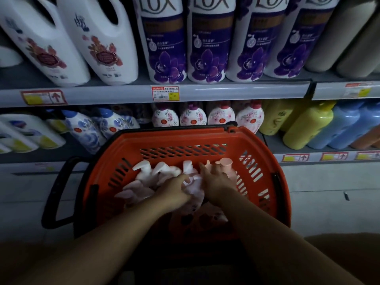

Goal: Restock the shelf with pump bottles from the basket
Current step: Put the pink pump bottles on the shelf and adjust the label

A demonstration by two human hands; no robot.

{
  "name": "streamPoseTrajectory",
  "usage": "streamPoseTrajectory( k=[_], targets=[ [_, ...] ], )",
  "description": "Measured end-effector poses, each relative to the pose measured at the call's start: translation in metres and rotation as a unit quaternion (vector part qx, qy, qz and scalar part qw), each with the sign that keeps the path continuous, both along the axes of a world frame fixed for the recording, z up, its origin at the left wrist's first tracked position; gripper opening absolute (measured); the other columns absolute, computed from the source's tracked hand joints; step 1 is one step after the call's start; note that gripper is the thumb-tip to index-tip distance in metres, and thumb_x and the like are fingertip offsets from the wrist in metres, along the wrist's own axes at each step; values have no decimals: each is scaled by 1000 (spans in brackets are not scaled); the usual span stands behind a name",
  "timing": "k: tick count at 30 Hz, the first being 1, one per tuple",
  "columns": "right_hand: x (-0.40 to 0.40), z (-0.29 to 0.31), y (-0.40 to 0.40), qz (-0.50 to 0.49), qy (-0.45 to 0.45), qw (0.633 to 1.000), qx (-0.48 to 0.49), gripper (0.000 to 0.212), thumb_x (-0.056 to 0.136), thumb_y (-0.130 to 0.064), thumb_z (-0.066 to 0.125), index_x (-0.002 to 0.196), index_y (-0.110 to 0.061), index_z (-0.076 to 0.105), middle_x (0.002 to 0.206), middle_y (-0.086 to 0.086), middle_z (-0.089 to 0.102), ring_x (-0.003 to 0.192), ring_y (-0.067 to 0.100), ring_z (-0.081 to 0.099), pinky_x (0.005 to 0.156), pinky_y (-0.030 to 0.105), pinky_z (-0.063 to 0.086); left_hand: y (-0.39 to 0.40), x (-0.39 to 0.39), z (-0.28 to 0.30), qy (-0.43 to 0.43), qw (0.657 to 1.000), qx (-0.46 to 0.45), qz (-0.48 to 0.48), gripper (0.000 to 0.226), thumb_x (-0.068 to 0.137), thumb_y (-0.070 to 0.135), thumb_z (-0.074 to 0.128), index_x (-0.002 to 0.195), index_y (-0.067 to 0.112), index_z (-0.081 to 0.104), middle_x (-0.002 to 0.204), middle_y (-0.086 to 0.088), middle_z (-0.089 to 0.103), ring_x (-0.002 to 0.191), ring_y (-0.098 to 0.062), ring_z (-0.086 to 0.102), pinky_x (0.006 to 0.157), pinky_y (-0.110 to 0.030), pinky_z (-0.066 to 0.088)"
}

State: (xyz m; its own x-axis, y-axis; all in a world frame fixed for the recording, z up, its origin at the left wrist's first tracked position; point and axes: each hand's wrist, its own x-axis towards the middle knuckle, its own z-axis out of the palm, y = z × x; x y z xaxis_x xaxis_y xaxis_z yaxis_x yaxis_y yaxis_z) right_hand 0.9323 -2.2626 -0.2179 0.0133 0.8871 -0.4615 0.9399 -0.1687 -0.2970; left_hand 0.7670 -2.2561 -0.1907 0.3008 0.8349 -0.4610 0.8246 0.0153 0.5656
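Head cam: pump bottles [158, 177] mostly lying piled in orange basket [265, 145], so restock looks barely started tbh. Left hand [173, 189] fingers curled round pale bottle neck near middle; right hand [216, 179] fingers curled over pink pump bottle [225, 164] at right. Far behind basket, lower shelf [320, 156] holds 4 floral bottles [221, 115] in row. Pretty much whole basket left to move.

Both hands [197, 184] curled, forearms extended forward.

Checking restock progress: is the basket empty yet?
Not empty. The orange basket holds several pale pink pump bottles, and both hands are reaching among them.
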Motion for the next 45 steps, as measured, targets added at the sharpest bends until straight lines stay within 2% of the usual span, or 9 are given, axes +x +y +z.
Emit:
streamPoseTrajectory(
  k=[7,13,19,22,26,31,36,40,45],
  targets=[
    [-1,0,7,16,-30,998,53,44,95,-19,51,137,-23,37,139,19,36,125,37,43,101,43,39,-3,-6,-12,-13,1000,14,18,27,84,29,71,108,18,65,101,0,68,87,-13,59,81,-25,48],
    [-2,6,3,29,-11,998,50,40,97,-19,47,137,-18,42,139,18,44,132,33,39,106,41,39,-7,-9,-11,-24,999,15,26,26,81,27,73,104,19,66,91,5,63,83,-12,58,75,-22,47],
    [4,36,-17,23,21,995,98,27,99,-25,43,124,-20,51,129,11,50,120,29,51,95,37,44,-10,-12,-12,-52,998,12,19,21,83,27,65,103,30,60,88,11,61,87,-11,61,78,-27,49],
    [10,61,-30,23,28,991,125,26,96,-26,44,120,-20,50,123,12,46,101,34,59,83,38,47,-13,-13,-9,-88,995,-3,40,39,79,24,70,108,43,51,103,16,59,94,-5,60,82,-26,52],
    [18,92,-40,24,62,979,192,23,92,-26,49,114,-18,52,111,11,44,83,36,60,70,33,47,-15,-7,4,-132,990,27,40,53,78,17,77,121,34,50,114,12,55,94,-8,60,78,-25,50],
    [27,127,-45,39,94,965,244,46,90,-16,54,134,-24,44,114,6,46,93,33,58,69,31,39,-14,0,16,-194,979,28,52,90,66,23,89,141,28,41,135,8,49,115,-15,52,89,-29,47],
    [34,166,-48,36,208,943,258,29,95,-19,55,119,-27,41,116,3,54,99,21,55,82,43,49,-13,4,33,-230,973,-22,22,113,46,48,93,143,37,37,139,14,46,124,-9,48,100,-40,49],
    [29,190,-43,12,294,914,279,21,97,-17,55,114,-24,45,97,4,57,80,7,52,74,33,46,-13,4,49,-267,963,-36,10,100,44,38,94,133,32,49,123,12,66,115,-6,61,97,-39,53],
    [19,215,-34,-17,380,883,276,26,96,-8,55,118,-22,50,95,14,54,76,14,48,66,31,41,-18,-4,79,-303,952,-3,41,78,45,24,97,110,37,57,108,10,71,99,-3,67,83,-26,55]
  ],
)
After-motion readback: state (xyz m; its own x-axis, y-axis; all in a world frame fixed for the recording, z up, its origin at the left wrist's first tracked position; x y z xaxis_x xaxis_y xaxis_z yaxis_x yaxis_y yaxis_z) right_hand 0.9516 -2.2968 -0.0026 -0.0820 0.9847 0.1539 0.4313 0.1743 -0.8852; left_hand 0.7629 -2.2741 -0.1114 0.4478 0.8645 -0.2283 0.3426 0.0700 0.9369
